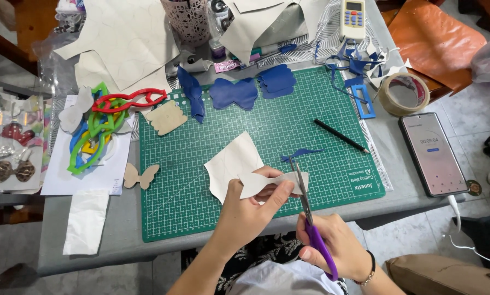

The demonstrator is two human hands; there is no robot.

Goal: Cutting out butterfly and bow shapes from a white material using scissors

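Left hand (250,210) pinches pale sheet (239,166); right hand (332,243) scissors (307,210) point away.

You've got a matt, rubbery-looking green cutting mat (201,180), scissors (309,218) with dull metal blades and glossy purple plastic handles, matt blue leathery shapes (233,93), and shiny plastic templates (129,100).

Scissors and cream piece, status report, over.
Left hand pinching cream piece. Right hand on purple-handled scissors, blades at piece's edge. Larger cream offcut lies beside on green cutting mat; nothing blocking.
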